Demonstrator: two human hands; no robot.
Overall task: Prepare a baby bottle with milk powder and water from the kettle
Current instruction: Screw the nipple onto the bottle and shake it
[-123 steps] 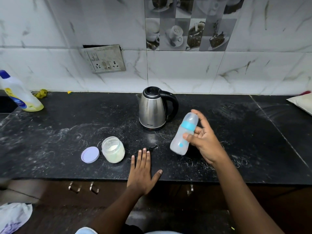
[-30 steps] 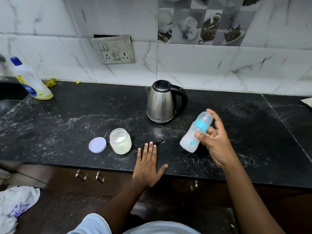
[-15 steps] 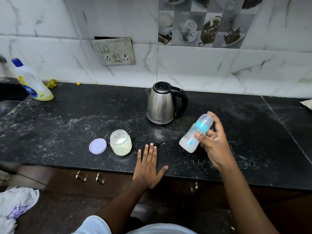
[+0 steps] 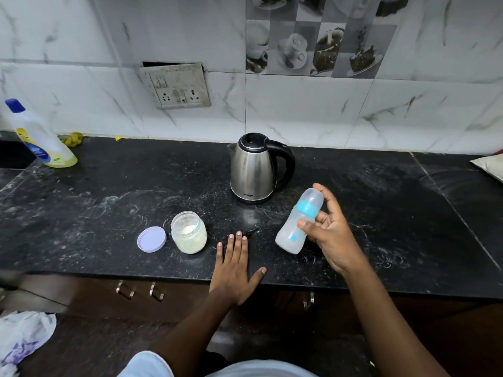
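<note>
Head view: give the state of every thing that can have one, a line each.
baby bottle: cap on, tilted, gripped by the right hand.
right hand: curled round the baby bottle.
left hand: fingers straight, flat on the counter.
kettle: lid shut, upright.
jar: open, upright, part full of white powder.
purple lid: off, lying beside the jar.
cleaner bottle: blue cap on.

Soft, dimmish indoor light; wide-angle bend.
The steel kettle [image 4: 251, 170] shows soft highlights and a pale reflection on the black countertop [image 4: 95, 202]; faint shadow sits under the baby bottle [image 4: 287, 235]. Wall tiles [image 4: 299, 115] bow near the edges, the detergent bottle [image 4: 40, 137] leans, and the lower-left cloth [image 4: 21, 338] is blurred.
</note>
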